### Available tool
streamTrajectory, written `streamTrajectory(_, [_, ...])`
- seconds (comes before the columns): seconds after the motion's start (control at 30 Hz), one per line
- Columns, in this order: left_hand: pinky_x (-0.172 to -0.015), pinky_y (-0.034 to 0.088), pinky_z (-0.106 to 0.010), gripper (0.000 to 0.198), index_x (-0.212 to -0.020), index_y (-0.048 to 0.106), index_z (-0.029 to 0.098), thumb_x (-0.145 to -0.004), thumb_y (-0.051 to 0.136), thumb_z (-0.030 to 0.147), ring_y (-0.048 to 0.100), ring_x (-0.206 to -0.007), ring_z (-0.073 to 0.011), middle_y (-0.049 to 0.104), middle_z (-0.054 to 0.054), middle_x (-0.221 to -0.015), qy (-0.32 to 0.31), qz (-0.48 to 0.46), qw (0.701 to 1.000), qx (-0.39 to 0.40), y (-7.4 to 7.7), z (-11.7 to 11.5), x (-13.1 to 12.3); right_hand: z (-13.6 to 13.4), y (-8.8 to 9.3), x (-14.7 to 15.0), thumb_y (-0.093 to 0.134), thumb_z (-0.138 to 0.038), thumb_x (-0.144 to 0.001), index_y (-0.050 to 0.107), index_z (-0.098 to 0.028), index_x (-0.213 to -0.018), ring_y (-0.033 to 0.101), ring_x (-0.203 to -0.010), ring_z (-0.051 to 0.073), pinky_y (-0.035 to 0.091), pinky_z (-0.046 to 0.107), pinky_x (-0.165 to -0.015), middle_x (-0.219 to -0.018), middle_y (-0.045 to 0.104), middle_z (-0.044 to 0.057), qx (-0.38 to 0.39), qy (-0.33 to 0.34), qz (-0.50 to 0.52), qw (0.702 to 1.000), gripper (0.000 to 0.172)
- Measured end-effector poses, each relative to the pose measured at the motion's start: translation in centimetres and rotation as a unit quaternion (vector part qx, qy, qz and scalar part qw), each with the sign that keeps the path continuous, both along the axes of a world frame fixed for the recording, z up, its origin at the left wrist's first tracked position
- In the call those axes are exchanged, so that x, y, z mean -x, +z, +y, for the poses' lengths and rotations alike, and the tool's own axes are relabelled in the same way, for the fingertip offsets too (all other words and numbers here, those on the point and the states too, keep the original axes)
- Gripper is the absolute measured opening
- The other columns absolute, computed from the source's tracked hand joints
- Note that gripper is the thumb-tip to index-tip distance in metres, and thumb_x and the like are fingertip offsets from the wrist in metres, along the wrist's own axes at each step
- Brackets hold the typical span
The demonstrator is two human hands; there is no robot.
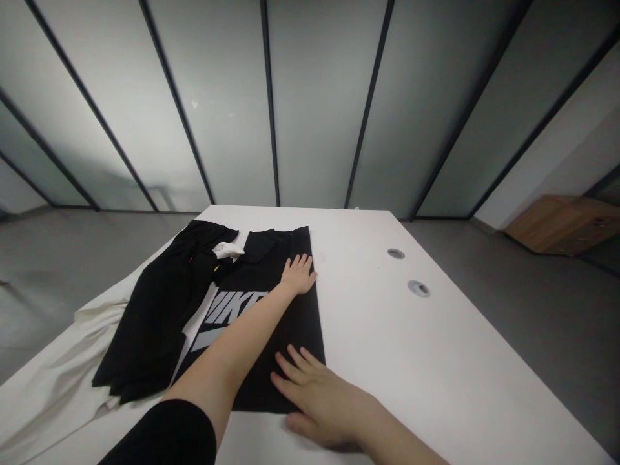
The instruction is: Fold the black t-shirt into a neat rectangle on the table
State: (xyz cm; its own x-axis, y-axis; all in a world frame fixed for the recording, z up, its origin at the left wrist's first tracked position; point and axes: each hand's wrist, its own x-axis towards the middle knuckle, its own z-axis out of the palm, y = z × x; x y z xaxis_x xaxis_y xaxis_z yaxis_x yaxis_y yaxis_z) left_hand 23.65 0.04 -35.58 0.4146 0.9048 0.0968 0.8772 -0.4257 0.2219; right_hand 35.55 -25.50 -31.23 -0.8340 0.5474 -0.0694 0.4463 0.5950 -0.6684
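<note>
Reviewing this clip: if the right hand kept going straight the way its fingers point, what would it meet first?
The right hand lies on the folded black Nike shirt, fingers pointing left. Straight on, it would probably meet the left forearm first, though depth is hard to judge.

Remote view log: the widest passage for a hand lies over the white tabletop (436,361) right of the black printed T-shirt (295,336), reaching the far edge. I note two round metal-rimmed grommets (418,289) set into the top there. Leftward, a crumpled black garment (155,310) lies against the shirt, obstructing that route, and a bunched white cloth (53,381) covers the table's left side. The left forearm (232,342) crosses the shirt, blocking passage over it; the right hand (322,403) sits at its near edge.
</note>
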Motion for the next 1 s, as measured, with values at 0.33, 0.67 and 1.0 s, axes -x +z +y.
streamTrajectory(0.33, [-0.126,0.027,-0.049,0.052,-0.153,0.054,0.020,-0.108,0.036,0.039,0.043,-0.150,-0.0304,0.050,-0.013,-0.162,-0.020,-0.022,0.998,-0.048,1.1,1.1,0.6,1.0,1.5,-0.3,0.054,-0.040,-0.106,0.066,-0.027,-0.145,0.065,-0.131,0.022,0.048,0.037,-0.112,-0.143,0.070,0.007,0.229,0.024,0.195,0.953,0.043])
streamTrajectory(0.67, [-0.122,0.026,-0.058,0.044,-0.138,0.064,0.015,-0.104,0.041,0.032,0.045,-0.145,-0.0382,0.060,-0.021,-0.147,0.058,-0.038,0.995,-0.070,0.9,-0.2,-2.5,2.6,0.4,-1.3,0.055,-0.021,-0.101,0.072,-0.021,-0.131,0.061,-0.132,0.027,0.047,0.044,-0.114,-0.137,0.070,0.011,-0.087,-0.189,0.101,0.973,0.035])
streamTrajectory(1.0, [-0.127,0.016,-0.065,0.067,-0.165,0.037,0.021,-0.104,0.036,0.048,0.020,-0.161,-0.0418,0.027,-0.014,-0.174,0.073,0.009,0.997,0.019,0.2,0.4,-1.8,0.1,-1.2,-0.4,0.055,-0.037,-0.104,0.026,-0.020,-0.170,0.005,-0.163,0.039,0.006,0.063,-0.131,-0.176,0.016,0.015,-0.037,-0.048,-0.049,0.997,0.073])
